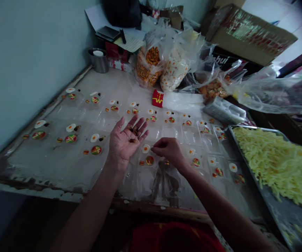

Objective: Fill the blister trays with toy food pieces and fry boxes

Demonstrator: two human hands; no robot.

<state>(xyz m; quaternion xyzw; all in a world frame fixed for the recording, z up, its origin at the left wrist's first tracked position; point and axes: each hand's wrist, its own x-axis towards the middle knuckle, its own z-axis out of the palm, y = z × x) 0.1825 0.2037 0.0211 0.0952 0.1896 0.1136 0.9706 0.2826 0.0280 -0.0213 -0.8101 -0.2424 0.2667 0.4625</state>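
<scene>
My left hand (126,141) is palm up above the table, fingers spread and slightly curled. It holds several small dark brown glossy pieces (134,131). My right hand (169,150) has thumb and fingertips pinched together beside a small fried-egg piece (146,149); whatever is in the pinch is too small to make out. Below the egg, in the same clear plastic tray (142,178), lie a round red-and-green pizza-like piece (149,160) and a tiny burger-like piece (141,163). Similar sets lie in rows of clear trays across the table.
A metal tray (271,206) piled with pale yellow strips (279,157) stands at the right. Behind are clear bags of orange pieces (151,66) and egg pieces (174,71), a red packet (157,98), a metal cup (99,61) and a cardboard box (247,33). A wall borders the left.
</scene>
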